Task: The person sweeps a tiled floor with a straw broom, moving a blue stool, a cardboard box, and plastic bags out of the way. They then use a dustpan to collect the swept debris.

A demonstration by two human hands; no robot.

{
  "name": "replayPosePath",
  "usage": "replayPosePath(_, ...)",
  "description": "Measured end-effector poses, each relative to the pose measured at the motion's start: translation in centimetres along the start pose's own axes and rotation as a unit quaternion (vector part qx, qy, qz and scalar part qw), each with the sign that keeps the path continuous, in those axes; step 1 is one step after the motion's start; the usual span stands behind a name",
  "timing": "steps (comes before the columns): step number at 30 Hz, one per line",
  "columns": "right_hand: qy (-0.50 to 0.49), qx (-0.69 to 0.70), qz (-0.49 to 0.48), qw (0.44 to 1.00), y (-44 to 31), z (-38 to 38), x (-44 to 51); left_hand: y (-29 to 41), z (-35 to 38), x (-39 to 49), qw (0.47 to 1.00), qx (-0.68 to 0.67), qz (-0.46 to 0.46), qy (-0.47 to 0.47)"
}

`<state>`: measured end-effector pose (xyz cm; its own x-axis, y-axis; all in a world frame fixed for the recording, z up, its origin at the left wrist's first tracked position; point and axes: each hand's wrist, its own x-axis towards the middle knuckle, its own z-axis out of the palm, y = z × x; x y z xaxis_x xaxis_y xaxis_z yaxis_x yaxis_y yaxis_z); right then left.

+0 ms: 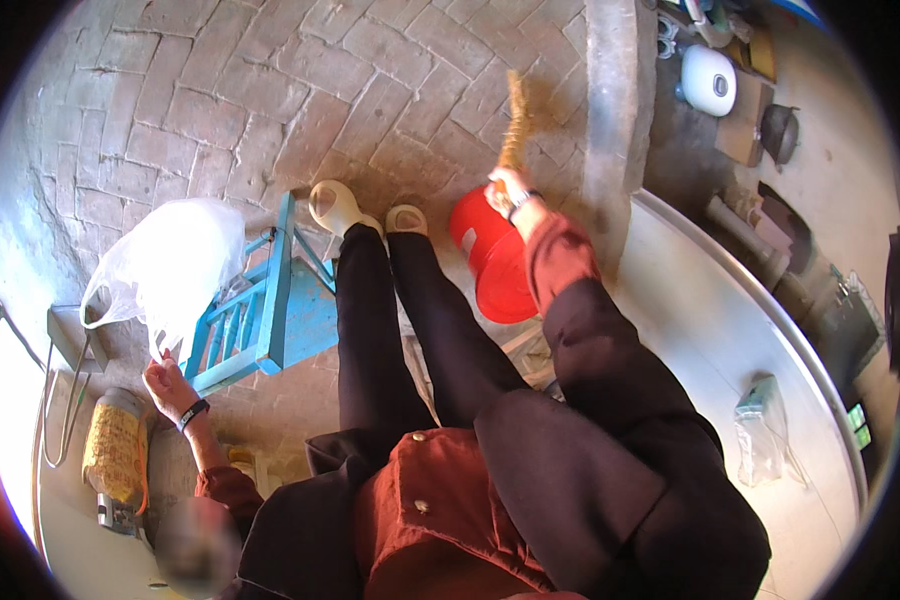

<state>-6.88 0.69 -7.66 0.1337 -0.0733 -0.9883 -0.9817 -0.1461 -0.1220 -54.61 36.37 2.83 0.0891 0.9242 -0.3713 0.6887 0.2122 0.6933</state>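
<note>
My left hand [169,388] grips the gathered end of a thin white plastic bag [176,262], which spreads out beside a light blue wooden chair [274,300]. Bright light washes out the bag's inside. In my right hand [506,189] is a straw-coloured, ridged whisk or hand broom [517,120]; its far end points away over the brick floor and is slightly blurred. Just below that hand stands a red plastic bucket [499,274], partly covered by my right forearm.
Herringbone brick floor [390,97] runs ahead of my pale shoes. On the right are a low concrete ledge [619,97] and a metal-edged counter [675,300] bearing a clear plastic packet [763,431]. A yellow-wrapped cylinder [114,446] stands at left, near a wall-side metal frame [79,337].
</note>
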Motion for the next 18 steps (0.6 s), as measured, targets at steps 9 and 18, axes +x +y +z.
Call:
replayPosePath(9, -0.188, -0.190, -0.120, 0.956, 11.1, 13.9, -5.7, 1.0, 2.6, -1.8, 0.971, 0.217, -0.029, 0.100)
replayPosePath(18, 0.045, 0.106, -0.096, 0.989, 2.9, -5.7, -1.0, -1.0, 1.8, -1.3, 0.910, 0.365, 0.047, 0.192)
